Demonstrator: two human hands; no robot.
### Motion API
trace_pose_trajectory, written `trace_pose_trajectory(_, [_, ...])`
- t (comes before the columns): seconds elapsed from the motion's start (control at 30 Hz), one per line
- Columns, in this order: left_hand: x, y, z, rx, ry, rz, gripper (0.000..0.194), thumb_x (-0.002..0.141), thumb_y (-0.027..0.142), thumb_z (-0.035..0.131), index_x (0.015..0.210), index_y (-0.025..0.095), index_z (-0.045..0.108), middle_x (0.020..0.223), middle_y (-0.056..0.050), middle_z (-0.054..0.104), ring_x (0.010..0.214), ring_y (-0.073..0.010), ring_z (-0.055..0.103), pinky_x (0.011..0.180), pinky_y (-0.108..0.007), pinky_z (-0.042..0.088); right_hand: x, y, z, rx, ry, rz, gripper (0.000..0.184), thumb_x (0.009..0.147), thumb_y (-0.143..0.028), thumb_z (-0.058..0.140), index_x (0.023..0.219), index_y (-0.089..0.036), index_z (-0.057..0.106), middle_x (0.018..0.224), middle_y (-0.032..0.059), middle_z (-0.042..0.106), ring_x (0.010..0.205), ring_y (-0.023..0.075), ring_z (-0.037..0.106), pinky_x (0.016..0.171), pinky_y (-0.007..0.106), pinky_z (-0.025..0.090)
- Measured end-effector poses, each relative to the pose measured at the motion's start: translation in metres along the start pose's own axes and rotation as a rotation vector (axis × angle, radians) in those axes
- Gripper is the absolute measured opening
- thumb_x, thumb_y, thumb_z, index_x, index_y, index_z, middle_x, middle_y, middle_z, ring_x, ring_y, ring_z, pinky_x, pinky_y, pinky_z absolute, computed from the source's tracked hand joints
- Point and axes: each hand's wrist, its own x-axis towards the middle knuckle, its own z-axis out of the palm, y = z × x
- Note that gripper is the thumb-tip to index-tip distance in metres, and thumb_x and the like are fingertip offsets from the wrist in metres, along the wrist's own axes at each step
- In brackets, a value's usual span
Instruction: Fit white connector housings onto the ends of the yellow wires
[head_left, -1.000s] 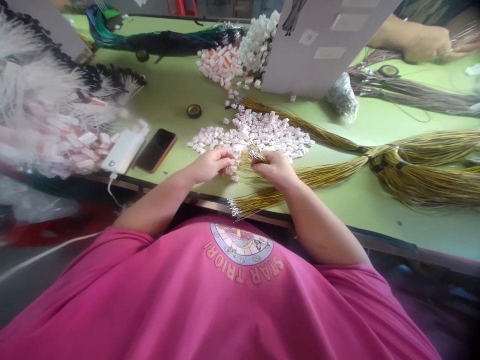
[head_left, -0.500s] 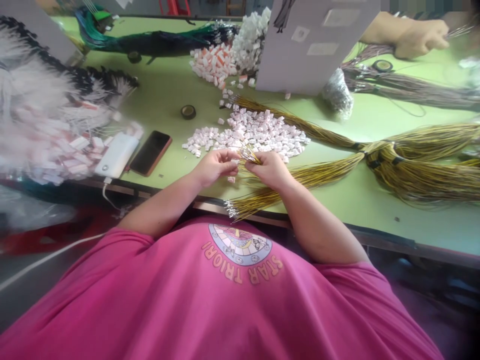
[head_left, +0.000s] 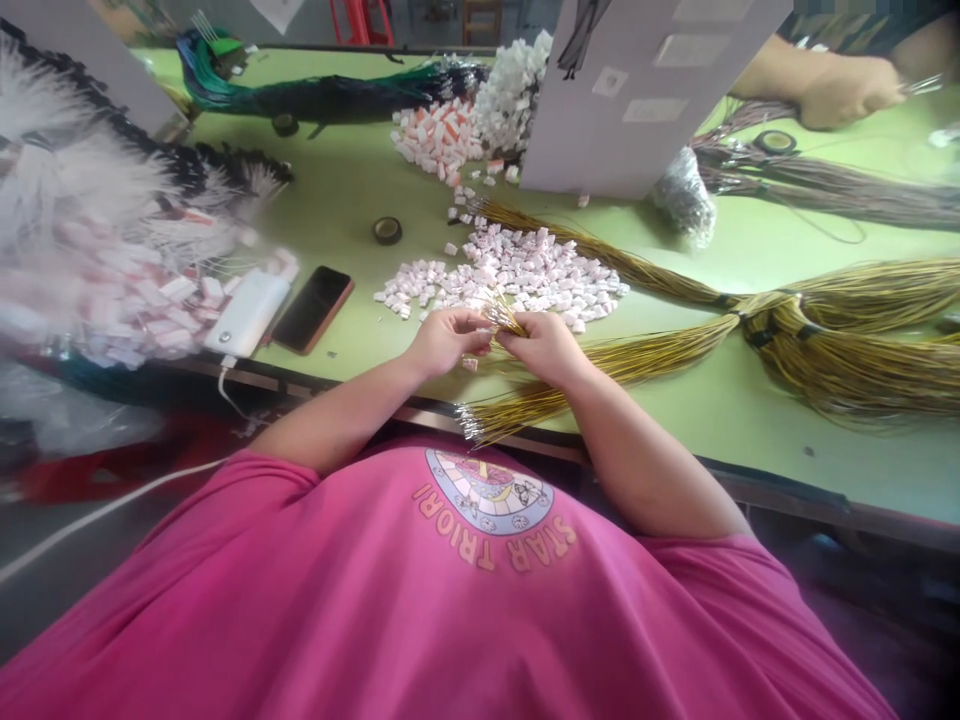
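My right hand [head_left: 546, 347] is closed around several thin yellow-and-black wires [head_left: 507, 318], their silvery ends poking out toward the left. Close beside it, the fingers of my left hand [head_left: 444, 342] are pinched on a small white plastic connector, mostly hidden by the fingertips, at the wire ends. Another small connector [head_left: 469, 364] shows just below the left fingers; I cannot tell whether it is held or lies on the table. Behind both hands spreads a pile of pale pinkish-white connectors [head_left: 529, 262]. A fanned wire bundle with metal tips [head_left: 480, 422] lies at the table's front edge.
Tied yellow-and-black wire bundles [head_left: 847, 350] stretch to the right. On the left are a phone [head_left: 313, 310], a white power bank [head_left: 247, 315] with its cable, and heaped white wires [head_left: 112, 220]. A tape roll [head_left: 387, 231] and grey partition [head_left: 622, 100] stand behind. Another person's hand [head_left: 847, 90] works at upper right.
The whole view has shifted slightly right and down. My left fingertips have come a little nearer the wire ends in my right hand.
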Motion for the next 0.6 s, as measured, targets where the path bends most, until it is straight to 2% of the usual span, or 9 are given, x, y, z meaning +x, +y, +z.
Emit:
trace_pose_trajectory(0.13, [-0.001, 0.002, -0.004, 0.113, -0.069, -0.004, 0.02, 0.075, 0.026, 0.071, 0.084, 0.011, 0.061, 0.063, -0.002, 0.061, 0.054, -0.0099, 0.058, 0.051, -0.023, 0.049, 0.001, 0.003, 0.0, 0.046, -0.03, -0.052, 0.022, 0.074, -0.033, 0.053, 0.065, -0.015, 0.058, 0.058, -0.002, 0.045, 0.06, 0.0112, 0.04, 0.058, 0.026, 0.03])
trace_pose_trajectory(0.23, [-0.005, 0.012, -0.022, 0.501, -0.083, 0.098, 0.018, 0.08, 0.026, 0.066, 0.092, 0.012, 0.064, 0.081, -0.006, 0.065, 0.064, -0.0114, 0.06, 0.065, -0.028, 0.051, 0.001, 0.006, -0.003, 0.056, -0.009, -0.059, 0.024, 0.075, -0.035, 0.055, 0.061, -0.016, 0.057, 0.056, -0.0021, 0.046, 0.058, 0.0107, 0.04, 0.058, 0.027, 0.031])
trace_pose_trajectory(0.27, [-0.007, 0.017, -0.032, 0.688, -0.042, 0.158, 0.019, 0.081, 0.026, 0.064, 0.094, 0.013, 0.064, 0.091, -0.007, 0.065, 0.071, -0.0128, 0.06, 0.071, -0.03, 0.051, 0.002, 0.007, -0.003, 0.059, 0.027, -0.095, 0.024, 0.075, -0.035, 0.056, 0.061, -0.016, 0.057, 0.058, -0.0015, 0.048, 0.06, 0.011, 0.042, 0.059, 0.027, 0.032])
trace_pose_trajectory(0.33, [-0.009, 0.023, -0.053, 1.054, 0.13, 0.24, 0.022, 0.084, 0.027, 0.059, 0.102, 0.014, 0.064, 0.106, -0.01, 0.062, 0.083, -0.0168, 0.059, 0.079, -0.033, 0.048, 0.002, 0.008, -0.005, 0.088, 0.109, -0.16, 0.023, 0.075, -0.036, 0.058, 0.063, -0.016, 0.058, 0.064, -0.0002, 0.052, 0.064, 0.0117, 0.045, 0.062, 0.027, 0.034])
trace_pose_trajectory(0.4, [-0.007, 0.024, -0.074, 1.295, 0.292, 0.195, 0.025, 0.087, 0.027, 0.054, 0.106, 0.013, 0.062, 0.108, -0.014, 0.059, 0.089, -0.0224, 0.059, 0.08, -0.037, 0.047, 0.002, 0.008, -0.006, 0.115, 0.123, -0.126, 0.025, 0.076, -0.038, 0.058, 0.064, -0.016, 0.059, 0.064, 0.0, 0.053, 0.062, 0.0114, 0.045, 0.06, 0.027, 0.035])
trace_pose_trajectory(0.43, [-0.006, 0.023, -0.083, 1.368, 0.325, 0.156, 0.025, 0.087, 0.028, 0.053, 0.105, 0.013, 0.062, 0.106, -0.015, 0.059, 0.091, -0.0252, 0.058, 0.08, -0.038, 0.047, 0.002, 0.008, -0.006, 0.117, 0.1, -0.076, 0.028, 0.076, -0.041, 0.058, 0.064, -0.016, 0.06, 0.06, -0.0005, 0.053, 0.058, 0.0108, 0.044, 0.058, 0.027, 0.034])
trace_pose_trajectory(0.5, [-0.002, 0.017, -0.094, 1.447, 0.31, 0.121, 0.022, 0.087, 0.028, 0.052, 0.099, 0.013, 0.063, 0.102, -0.016, 0.06, 0.093, -0.0286, 0.058, 0.078, -0.04, 0.046, 0.001, 0.006, -0.007, 0.093, 0.033, 0.015, 0.032, 0.076, -0.044, 0.057, 0.062, -0.016, 0.059, 0.053, -0.0016, 0.05, 0.051, 0.0095, 0.04, 0.053, 0.027, 0.032])
trace_pose_trajectory(0.6, [0.002, 0.01, -0.099, 1.445, 0.263, 0.166, 0.016, 0.087, 0.023, 0.049, 0.092, 0.016, 0.063, 0.101, -0.014, 0.06, 0.091, -0.0273, 0.059, 0.077, -0.039, 0.047, -0.001, 0.001, -0.008, 0.057, -0.036, 0.06, 0.028, 0.076, -0.038, 0.054, 0.059, -0.017, 0.056, 0.051, -0.0019, 0.051, 0.046, 0.0086, 0.039, 0.051, 0.027, 0.032])
